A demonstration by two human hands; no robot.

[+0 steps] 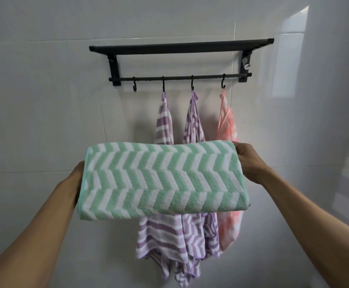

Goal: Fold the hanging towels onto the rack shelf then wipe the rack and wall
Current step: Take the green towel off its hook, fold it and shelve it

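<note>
I had the green chevron towel (161, 180) folded into a thick oblong and carried flat between both hands, below the rack shelf (180, 46) and in front of the hanging towels; I held it by its two short ends so the fold would stay square and not slump open on the way up. My left hand (78, 179) was tucked against the left end, mostly hidden by the cloth, so I could not tell how its fingers lay; my right hand (250, 163) cupped the right end, the thumb over the top edge and the remaining fingers out of sight beneath or behind the towel, clamping it between them as I judged.

The leftmost hook (134, 86) on the rail (179, 77) was bare; the three others each carried a cloth by a corner loop, so those draped in long points: a purple striped towel (164, 125), a second purple patterned towel (194, 125) just beside it, and a pink towel (227, 123) at the right. The shelf itself showed nothing on it from my low angle.

I judged the task barely begun: this towel needed lifting onto the shelf, three more wanted folding, and the wall (44, 100) was not yet wiped.
</note>
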